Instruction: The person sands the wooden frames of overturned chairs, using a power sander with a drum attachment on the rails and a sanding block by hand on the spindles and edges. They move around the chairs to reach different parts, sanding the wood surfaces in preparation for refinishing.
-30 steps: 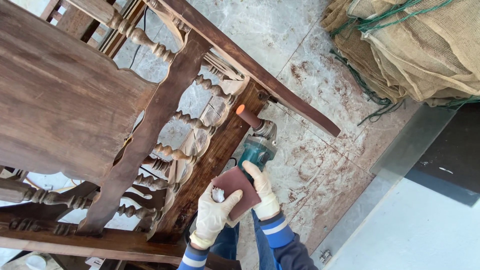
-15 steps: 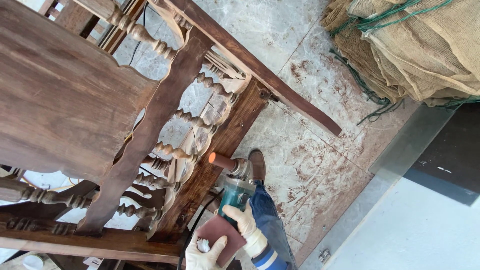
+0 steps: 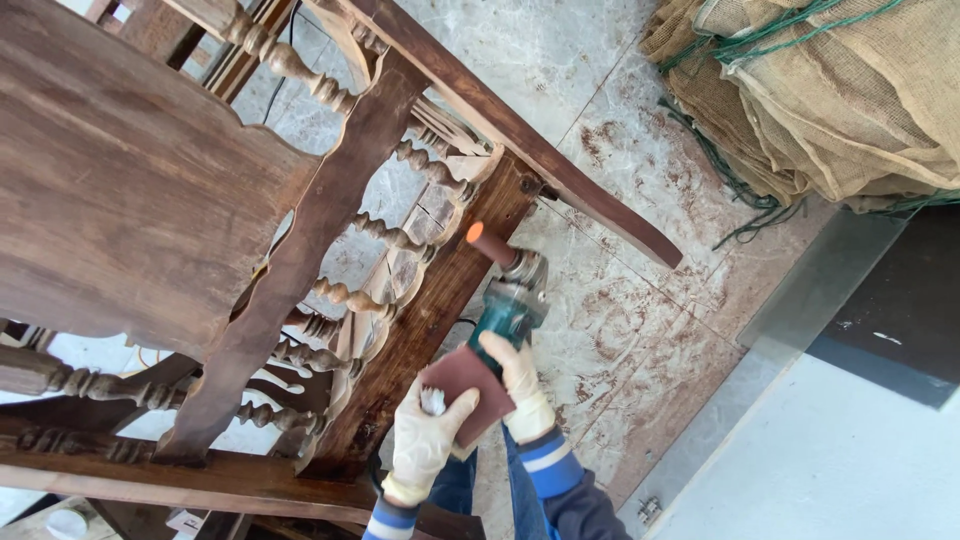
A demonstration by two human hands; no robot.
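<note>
Head view: dark wooden chair frame (image 3: 420,300) with turned spindles (image 3: 340,295) fills left, lying over stained tile floor (image 3: 640,330). Burlap sacks (image 3: 850,90) upper right, well apart. Teal angle grinder (image 3: 512,300) against chair rail. Right hand (image 3: 520,385), gloved, clamped round grinder body. Left hand (image 3: 425,440), gloved, fingers closed on reddish sandpaper sheet (image 3: 462,385) just beside grinder.

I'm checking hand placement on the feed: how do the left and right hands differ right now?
The left hand lies flat over a brown sanding sheet; the right hand wraps the teal grinder. The left sits lower in the frame and nearer the chair rail; the right reaches further up towards the tool head. Both wear pale gloves and blue striped sleeves.
</note>
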